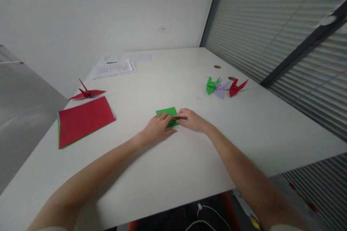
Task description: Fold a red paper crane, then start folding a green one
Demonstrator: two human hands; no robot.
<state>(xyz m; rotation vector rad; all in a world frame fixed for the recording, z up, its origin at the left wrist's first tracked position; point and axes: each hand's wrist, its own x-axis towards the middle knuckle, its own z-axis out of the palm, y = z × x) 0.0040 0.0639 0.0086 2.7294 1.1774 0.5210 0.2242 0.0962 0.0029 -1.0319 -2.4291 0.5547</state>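
Note:
A small folded piece of green origami paper (166,110) lies flat on the white table in front of me. My left hand (157,127) rests over its left part, fingers bent and pressing it down, with the thumb stretched along the near side. At the right edge, my right hand (192,120) pinches the paper between thumb and fingers. The fingertips of both hands almost meet over the sheet and hide part of its folds.
To the left lies a stack of coloured paper (85,121), red on top, with a red paper crane (87,94) behind it. Printed sheets (114,68) lie farther back. At the right stand a green crane (212,86), a lilac crane (221,89) and another red crane (236,88).

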